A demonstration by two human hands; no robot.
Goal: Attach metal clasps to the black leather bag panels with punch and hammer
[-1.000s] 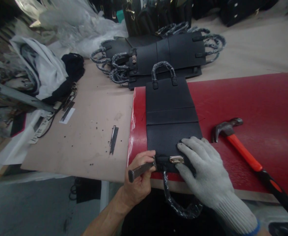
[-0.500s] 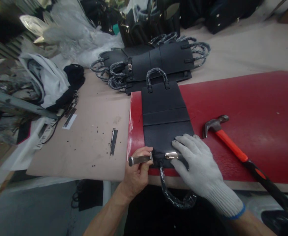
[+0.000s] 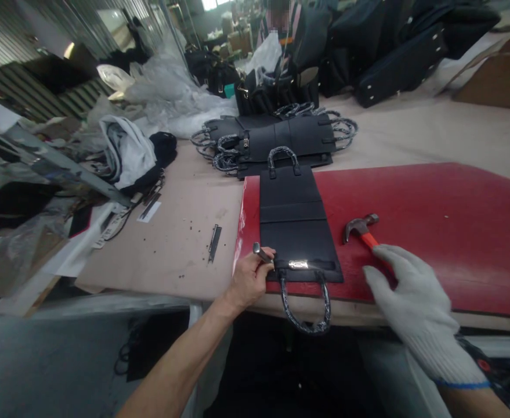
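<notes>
A flat black leather bag panel (image 3: 293, 235) with plastic-wrapped handles at both ends lies on a red mat (image 3: 411, 197). Near its front edge sits a shiny metal clasp (image 3: 299, 264) on a strap. My bare left hand (image 3: 249, 277) is closed round a metal punch (image 3: 261, 252), tilted at the left end of that strap. A claw hammer (image 3: 361, 226) with an orange and black handle lies on the mat at the right. My right hand (image 3: 411, 290), in a white knit glove, hovers over the hammer's handle, thumb and fingers apart; it covers part of the handle.
More black panels (image 3: 285, 139) with wrapped handles are stacked behind. A thin dark metal strip (image 3: 214, 242) and small dark bits lie on the beige table (image 3: 185, 209) at the left. Black bags (image 3: 402, 69) and clear plastic (image 3: 163, 93) fill the back. A person stands beyond them.
My right hand has left the panel and moved right, over the hammer's handle. The punch in my left hand has tilted more upright. The view has shifted up, showing more of the room.
</notes>
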